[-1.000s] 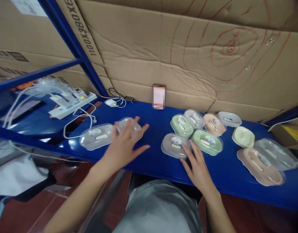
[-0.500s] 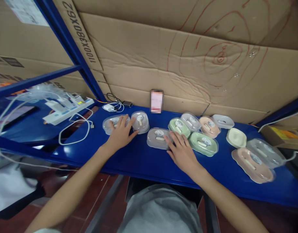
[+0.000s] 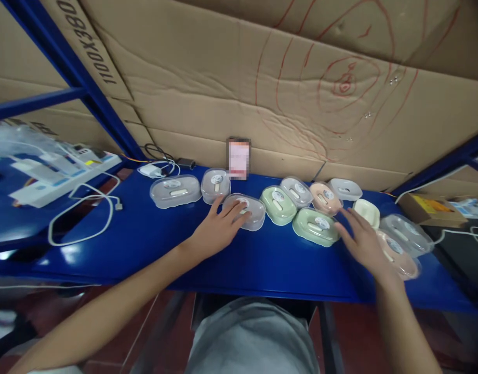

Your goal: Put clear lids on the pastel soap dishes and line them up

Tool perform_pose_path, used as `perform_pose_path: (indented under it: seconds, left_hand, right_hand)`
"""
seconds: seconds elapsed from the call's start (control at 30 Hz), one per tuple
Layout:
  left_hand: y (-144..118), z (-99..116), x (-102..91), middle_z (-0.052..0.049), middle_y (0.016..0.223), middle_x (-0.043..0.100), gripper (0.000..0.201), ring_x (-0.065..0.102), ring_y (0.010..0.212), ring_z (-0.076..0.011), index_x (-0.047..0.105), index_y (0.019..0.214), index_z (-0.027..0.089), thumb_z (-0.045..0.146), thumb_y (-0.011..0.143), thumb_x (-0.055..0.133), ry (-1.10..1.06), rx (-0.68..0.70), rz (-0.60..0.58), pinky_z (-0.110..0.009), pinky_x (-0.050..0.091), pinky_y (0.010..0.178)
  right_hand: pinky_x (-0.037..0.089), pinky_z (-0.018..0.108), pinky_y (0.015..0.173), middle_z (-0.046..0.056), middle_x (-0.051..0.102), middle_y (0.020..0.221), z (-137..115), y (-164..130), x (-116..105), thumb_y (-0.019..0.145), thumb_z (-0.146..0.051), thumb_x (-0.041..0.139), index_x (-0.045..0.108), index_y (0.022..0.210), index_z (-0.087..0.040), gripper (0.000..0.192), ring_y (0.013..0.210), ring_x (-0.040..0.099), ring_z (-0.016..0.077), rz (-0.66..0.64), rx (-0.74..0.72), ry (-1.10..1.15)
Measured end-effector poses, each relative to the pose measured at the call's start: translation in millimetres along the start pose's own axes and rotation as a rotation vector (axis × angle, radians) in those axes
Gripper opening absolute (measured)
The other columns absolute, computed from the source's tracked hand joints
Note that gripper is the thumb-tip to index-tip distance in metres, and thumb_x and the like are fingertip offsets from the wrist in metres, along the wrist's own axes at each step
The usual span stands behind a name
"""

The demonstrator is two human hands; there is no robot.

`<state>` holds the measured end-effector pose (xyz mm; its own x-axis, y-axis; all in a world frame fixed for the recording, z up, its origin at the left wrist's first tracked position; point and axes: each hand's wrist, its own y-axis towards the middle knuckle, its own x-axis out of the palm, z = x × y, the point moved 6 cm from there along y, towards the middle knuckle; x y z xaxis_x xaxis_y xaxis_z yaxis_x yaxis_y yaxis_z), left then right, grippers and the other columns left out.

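Note:
Several small plastic soap boxes with clear lids stand on the blue table. My left hand (image 3: 215, 228) has its fingers stretched over a grey soap box (image 3: 255, 213); I cannot tell whether it presses on the lid. Behind and left of that hand are another grey box (image 3: 210, 188) and a longer one (image 3: 161, 195). My right hand (image 3: 359, 236) is open, fingers apart, between a green box (image 3: 309, 231) and a pink box (image 3: 408, 265), partly covering the pink one. A smaller green box (image 3: 280, 210) and a peach box (image 3: 328, 195) are near.
A cream dish (image 3: 367, 210), a white dish (image 3: 345, 188) and a clear lid (image 3: 408, 234) are on the right. A phone (image 3: 239, 158) leans on the cardboard wall (image 3: 192, 93). A power strip (image 3: 67, 182) and white cables lie left. A small carton (image 3: 434, 213) stands far right.
My left hand has moved right, from the left grey boxes to the middle grey one. My right hand has left that box and moved right. The view has shifted slightly.

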<state>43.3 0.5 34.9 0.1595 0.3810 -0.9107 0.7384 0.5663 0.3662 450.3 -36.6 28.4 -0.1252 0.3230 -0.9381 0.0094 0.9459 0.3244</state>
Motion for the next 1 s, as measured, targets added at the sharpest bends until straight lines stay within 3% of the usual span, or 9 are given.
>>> perform_pose_path:
  seconds: [0.1,0.2,0.37,0.53,0.63,0.7,0.8,0.9,1.0]
  left_hand:
    - [13,-1,2.1,-0.019,0.145,0.069,0.048,0.066,0.137,-0.0351,0.07,0.136,0.017,-0.001,0.096,0.05,0.006,0.01,0.004,-0.056,0.05,0.119]
    - [21,-4,4.8,-0.02,0.139,0.072,0.044,0.07,0.13,-0.0357,0.072,0.129,0.016,-0.001,0.096,0.048,-0.02,-0.043,0.039,-0.053,0.055,0.11]
    - [16,-17,9.6,-0.02,0.144,0.069,0.041,0.069,0.129,-0.0381,0.071,0.132,0.014,0.007,0.096,0.052,-0.06,-0.088,0.061,-0.054,0.056,0.104]
    - [11,-26,9.2,-0.018,0.14,0.071,0.04,0.07,0.126,-0.0363,0.071,0.133,0.017,0.013,0.098,0.054,-0.1,-0.111,0.086,-0.055,0.054,0.107]
    - [14,-14,9.8,-0.017,0.145,0.068,0.044,0.065,0.135,-0.035,0.068,0.141,0.02,0.014,0.1,0.055,-0.126,-0.044,0.109,-0.055,0.051,0.114]
    - [14,3,6.5,-0.016,0.149,0.066,0.047,0.064,0.137,-0.033,0.063,0.147,0.022,0.015,0.101,0.057,-0.135,0.05,0.179,-0.052,0.051,0.116]
    - [9,26,-6.3,-0.016,0.155,0.06,0.048,0.06,0.142,-0.0304,0.058,0.149,0.026,0.022,0.102,0.063,-0.141,0.187,0.387,-0.048,0.05,0.118]
    - [2,48,-14.3,-0.015,0.157,0.058,0.048,0.053,0.148,-0.031,0.056,0.15,0.03,0.035,0.103,0.068,-0.12,0.348,0.475,-0.05,0.044,0.123]
    - [3,66,-3.6,-0.012,0.154,0.062,0.045,0.058,0.141,-0.0305,0.061,0.147,0.028,0.046,0.106,0.065,-0.087,0.516,0.27,-0.047,0.044,0.119]
  right_hand:
    - [0.052,0.051,0.113,0.022,0.068,0.146,55,21,0,0.108,-0.052,0.047,0.061,0.152,-0.015,0.059,0.135,0.066,0.0365,-0.153,0.258,-0.186]
    - [0.055,0.06,0.101,0.028,0.075,0.126,79,43,5,0.103,-0.053,0.057,0.072,0.138,-0.012,0.056,0.116,0.074,0.0438,-0.204,0.401,-0.261]
    - [0.055,0.055,0.096,0.029,0.076,0.118,81,57,20,0.097,-0.037,0.062,0.076,0.126,-0.01,0.042,0.111,0.075,0.0416,-0.194,0.495,-0.259]
    - [0.051,0.056,0.095,0.026,0.075,0.117,66,52,-8,0.102,-0.036,0.044,0.074,0.129,-0.01,0.048,0.112,0.071,0.0426,0.041,0.482,-0.195]
    - [0.042,0.058,0.107,0.023,0.073,0.126,39,41,-28,0.107,-0.037,0.035,0.067,0.141,-0.013,0.052,0.122,0.066,0.04,0.213,0.386,-0.148]
    - [0.035,0.056,0.114,0.018,0.074,0.128,7,26,-33,0.109,-0.039,0.039,0.068,0.14,-0.018,0.047,0.124,0.065,0.0355,0.283,0.263,-0.087]
    - [0.034,0.051,0.114,0.011,0.077,0.123,-63,-8,-30,0.11,-0.035,0.051,0.073,0.131,-0.026,0.032,0.118,0.068,0.0288,0.298,-0.137,0.142]
    - [0.041,0.047,0.112,0.005,0.077,0.12,-138,-49,-17,0.11,-0.022,0.054,0.071,0.137,-0.034,0.034,0.117,0.068,0.0235,0.038,-0.58,0.387]
    - [0.05,0.042,0.107,0.006,0.076,0.122,-174,-68,-11,0.11,-0.015,0.051,0.068,0.138,-0.032,0.037,0.12,0.067,0.0213,-0.22,-0.735,0.511]
